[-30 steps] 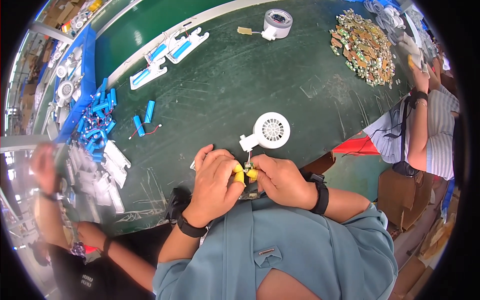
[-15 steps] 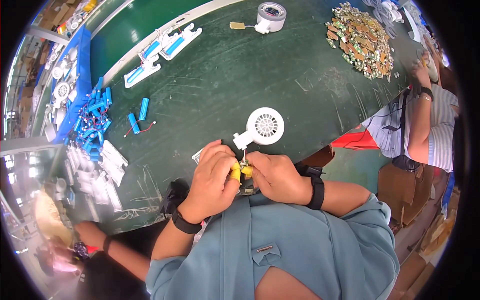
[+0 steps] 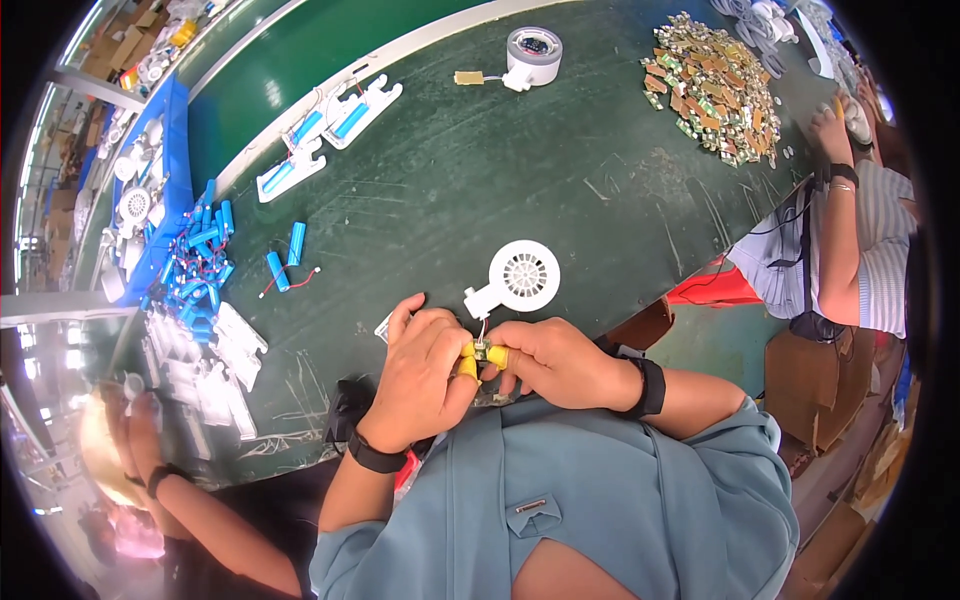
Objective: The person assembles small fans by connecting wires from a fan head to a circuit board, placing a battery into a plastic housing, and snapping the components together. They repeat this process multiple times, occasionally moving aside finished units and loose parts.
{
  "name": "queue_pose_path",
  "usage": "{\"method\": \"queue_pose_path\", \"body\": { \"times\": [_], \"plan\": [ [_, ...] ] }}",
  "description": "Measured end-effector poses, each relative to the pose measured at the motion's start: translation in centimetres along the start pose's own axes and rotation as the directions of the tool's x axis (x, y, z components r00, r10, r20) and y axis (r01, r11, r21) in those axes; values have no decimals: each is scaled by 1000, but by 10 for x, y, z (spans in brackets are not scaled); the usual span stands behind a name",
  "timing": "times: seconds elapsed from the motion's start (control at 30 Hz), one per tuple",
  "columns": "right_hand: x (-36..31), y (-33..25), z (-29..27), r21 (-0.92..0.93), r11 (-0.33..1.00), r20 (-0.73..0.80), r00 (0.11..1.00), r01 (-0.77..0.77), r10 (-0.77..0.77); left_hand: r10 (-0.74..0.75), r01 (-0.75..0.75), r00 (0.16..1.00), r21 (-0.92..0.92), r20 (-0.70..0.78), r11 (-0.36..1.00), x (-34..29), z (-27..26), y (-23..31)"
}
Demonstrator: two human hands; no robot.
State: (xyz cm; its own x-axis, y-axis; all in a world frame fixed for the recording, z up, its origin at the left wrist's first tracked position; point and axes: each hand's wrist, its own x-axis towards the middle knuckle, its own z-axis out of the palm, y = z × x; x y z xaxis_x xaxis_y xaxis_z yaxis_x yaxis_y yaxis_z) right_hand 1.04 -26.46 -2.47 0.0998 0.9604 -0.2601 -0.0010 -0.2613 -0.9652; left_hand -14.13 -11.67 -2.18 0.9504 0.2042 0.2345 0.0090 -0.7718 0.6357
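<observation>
Head view: left hand [image 3: 420, 365] and right hand [image 3: 555, 362] together pinch a small circuit board [image 3: 481, 351]; a white fan housing [image 3: 518, 280] lies just beyond them.

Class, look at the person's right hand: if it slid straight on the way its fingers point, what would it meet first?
Almost at once the left hand; the right hand points at it across the small part pinched between them.

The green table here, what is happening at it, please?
A person at the green table pinches a small circuit board between both hands: left hand, right hand, with yellow finger cots on the fingertips. A white fan housing lies just beyond, seemingly wired to the board. Blue battery cells lie to the left, and a heap of small boards lies far right.
</observation>
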Motion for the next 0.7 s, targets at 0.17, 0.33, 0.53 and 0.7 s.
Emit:
{"method": "queue_pose_path", "body": {
  "times": [0.17,0.33,0.53,0.7],
  "plan": [
    [5,0,-3,110,989,39,995,-95,92,36,-36,999,13,3,999,0,1,-1],
    [4,1,-1,0,999,28,999,-41,41,35,-35,999,29,8,999,0,2,0],
    [5,5,-1,-40,999,19,1000,-4,5,20,-21,1000,26,9,999,0,6,-4],
    [6,7,-1,-18,998,36,998,61,-60,-3,4,1000,55,-14,998,-1,1,1]
  ]
}}
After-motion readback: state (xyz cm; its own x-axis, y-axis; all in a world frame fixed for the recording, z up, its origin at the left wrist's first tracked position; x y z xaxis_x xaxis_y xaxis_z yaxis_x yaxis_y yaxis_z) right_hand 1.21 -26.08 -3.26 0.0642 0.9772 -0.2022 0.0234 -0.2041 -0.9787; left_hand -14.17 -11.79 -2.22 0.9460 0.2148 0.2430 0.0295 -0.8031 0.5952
